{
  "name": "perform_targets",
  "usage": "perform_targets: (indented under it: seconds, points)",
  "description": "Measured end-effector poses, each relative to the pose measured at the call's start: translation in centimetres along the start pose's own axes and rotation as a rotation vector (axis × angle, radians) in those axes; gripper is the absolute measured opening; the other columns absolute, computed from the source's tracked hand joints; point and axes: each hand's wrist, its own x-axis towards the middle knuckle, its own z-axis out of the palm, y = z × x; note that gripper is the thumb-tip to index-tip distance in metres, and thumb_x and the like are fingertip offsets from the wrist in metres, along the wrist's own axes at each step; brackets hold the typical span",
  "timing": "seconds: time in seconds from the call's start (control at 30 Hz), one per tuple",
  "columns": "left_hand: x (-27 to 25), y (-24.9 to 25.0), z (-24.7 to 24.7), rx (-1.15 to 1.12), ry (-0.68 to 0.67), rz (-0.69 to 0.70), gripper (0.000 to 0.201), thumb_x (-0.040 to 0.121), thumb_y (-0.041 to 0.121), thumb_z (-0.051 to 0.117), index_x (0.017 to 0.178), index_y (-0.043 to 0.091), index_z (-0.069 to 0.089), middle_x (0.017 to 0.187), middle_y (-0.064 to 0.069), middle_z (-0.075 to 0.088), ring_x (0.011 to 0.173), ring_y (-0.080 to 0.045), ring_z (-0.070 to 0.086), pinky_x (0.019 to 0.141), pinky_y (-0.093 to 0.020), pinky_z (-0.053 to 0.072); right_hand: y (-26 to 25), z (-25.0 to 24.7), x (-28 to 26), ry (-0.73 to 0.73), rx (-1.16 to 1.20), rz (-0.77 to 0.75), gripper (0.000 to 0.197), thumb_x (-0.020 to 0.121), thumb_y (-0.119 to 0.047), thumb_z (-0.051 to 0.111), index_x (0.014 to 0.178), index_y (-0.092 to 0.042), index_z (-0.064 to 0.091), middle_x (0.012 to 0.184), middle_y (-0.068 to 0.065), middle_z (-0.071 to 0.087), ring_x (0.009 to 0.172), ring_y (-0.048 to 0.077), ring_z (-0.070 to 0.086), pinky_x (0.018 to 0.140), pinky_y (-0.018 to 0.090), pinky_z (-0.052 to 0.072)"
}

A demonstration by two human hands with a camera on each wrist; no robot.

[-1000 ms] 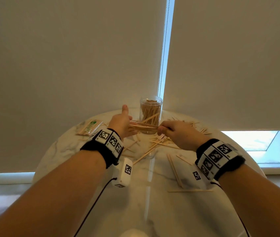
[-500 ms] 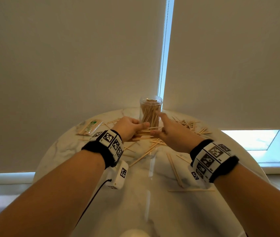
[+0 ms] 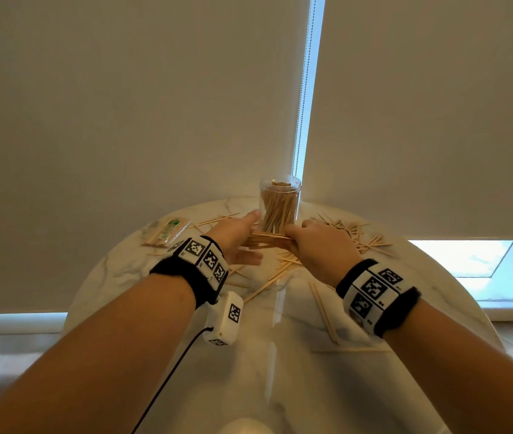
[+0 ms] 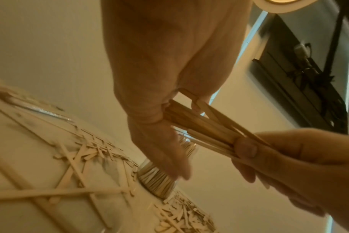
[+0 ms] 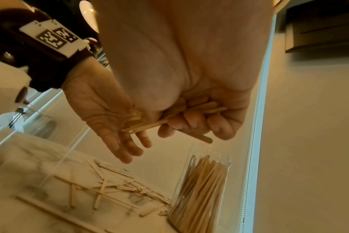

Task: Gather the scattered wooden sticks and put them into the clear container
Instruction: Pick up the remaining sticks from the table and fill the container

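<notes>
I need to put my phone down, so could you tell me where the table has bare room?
The near table edge is bare. Scattered sticks crowd the area around the clear container, and a wrapped packet lies far left.

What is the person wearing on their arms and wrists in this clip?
Bare forearms, no sleeves. Each wrist has a black band carrying white blocks printed with black square markers. A white box with markers hangs under the left wrist, with a thin black cable trailing from it.

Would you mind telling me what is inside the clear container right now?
The clear container holds many wooden sticks standing on end, roughly up to its rim. Its base is hidden behind the hands in the head view.
</notes>
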Motion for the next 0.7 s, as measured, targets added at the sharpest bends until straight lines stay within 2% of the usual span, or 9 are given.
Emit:
perform_targets:
  seconds: [0.1,0.2,0.3,0.37,0.43,0.47,0.57,0.63,0.7]
  points:
    - [0.2,0.1,0.1,-0.038,-0.001,0.043,0.042,0.096,0.041,0.064,0.108,0.001,0.066,0.096,-0.018,0.076,0.069,-0.022,0.074,0.055,-0.027,0.060,-0.6,0.0,0.1,0.026,0.019,0.023,0.037,0.104,-0.051,0.034,0.118,-0.028,0.059,0.091,-0.001,0.050,0.087,0.019,0.052,0.065,0.030,0.038]
    - [1.0,-0.3,-0.1,0.011,0.055,0.143,0.037,0.092,0.029,0.072,0.109,-0.003,0.069,0.092,-0.019,0.076,0.061,-0.019,0.072,0.051,-0.021,0.054,-1.2,-0.2,0.1,0.067,-0.060,0.043,0.037,0.103,-0.051,0.037,0.117,-0.025,0.060,0.105,0.005,0.051,0.098,0.024,0.050,0.070,0.031,0.043]
    - [1.8,-0.8,-0.4,0.034,0.135,0.192,0.037,0.089,0.029,0.076,0.102,-0.006,0.070,0.078,-0.017,0.075,0.055,-0.019,0.069,0.048,-0.022,0.052,-1.7,-0.2,0.0,0.161,-0.160,0.021,0.042,0.099,-0.057,0.040,0.104,-0.024,0.066,0.118,0.011,0.051,0.105,0.031,0.050,0.076,0.044,0.048]
    - [2.0,-0.9,-0.6,0.045,0.173,0.213,0.039,0.087,0.031,0.077,0.098,-0.006,0.070,0.071,-0.014,0.073,0.055,-0.019,0.067,0.045,-0.022,0.049,-1.8,-0.1,0.3,0.086,-0.066,-0.022,0.047,0.100,-0.059,0.032,0.105,-0.023,0.060,0.104,0.005,0.056,0.097,0.026,0.055,0.077,0.039,0.048]
    - [2.0,-1.1,-0.9,0.047,0.196,0.227,0.040,0.087,0.033,0.077,0.097,-0.005,0.070,0.071,-0.013,0.072,0.055,-0.019,0.065,0.043,-0.021,0.048,-1.8,-0.1,0.7,-0.114,0.174,-0.062,0.049,0.099,-0.062,0.030,0.106,-0.020,0.052,0.082,-0.004,0.055,0.074,0.017,0.057,0.065,0.028,0.045]
    - [2.0,-1.2,-1.0,0.054,0.199,0.231,0.041,0.087,0.034,0.076,0.097,-0.006,0.070,0.070,-0.013,0.071,0.053,-0.019,0.065,0.042,-0.021,0.047,-1.9,-0.2,0.8,-0.161,0.249,-0.086,0.049,0.097,-0.065,0.034,0.105,-0.019,0.051,0.077,-0.006,0.054,0.067,0.013,0.054,0.060,0.026,0.043]
    - [1.5,-0.9,-0.7,0.058,0.176,0.248,0.045,0.089,0.039,0.073,0.101,-0.003,0.065,0.065,-0.008,0.070,0.050,-0.016,0.065,0.045,-0.022,0.047,-1.8,0.0,0.7,-0.143,0.277,-0.095,0.039,0.097,-0.061,0.045,0.098,-0.022,0.052,0.075,-0.008,0.056,0.064,0.007,0.053,0.057,0.022,0.040]
    - [1.0,-0.3,-0.5,-0.064,0.171,0.246,0.051,0.089,0.051,0.069,0.106,0.004,0.061,0.075,-0.010,0.074,0.055,-0.015,0.067,0.050,-0.025,0.052,-1.5,0.1,1.0,-0.072,0.325,0.003,0.036,0.103,-0.051,0.039,0.093,-0.022,0.056,0.072,-0.006,0.057,0.063,0.012,0.055,0.055,0.022,0.038]
    - [0.4,0.7,0.0,-0.212,0.130,0.230,0.058,0.083,0.065,0.066,0.108,0.013,0.058,0.090,-0.012,0.077,0.072,-0.020,0.072,0.064,-0.033,0.057,-1.2,-0.1,1.3,0.011,0.396,0.145,0.043,0.105,-0.049,0.034,0.089,-0.017,0.059,0.070,-0.003,0.057,0.062,0.017,0.056,0.051,0.024,0.034]
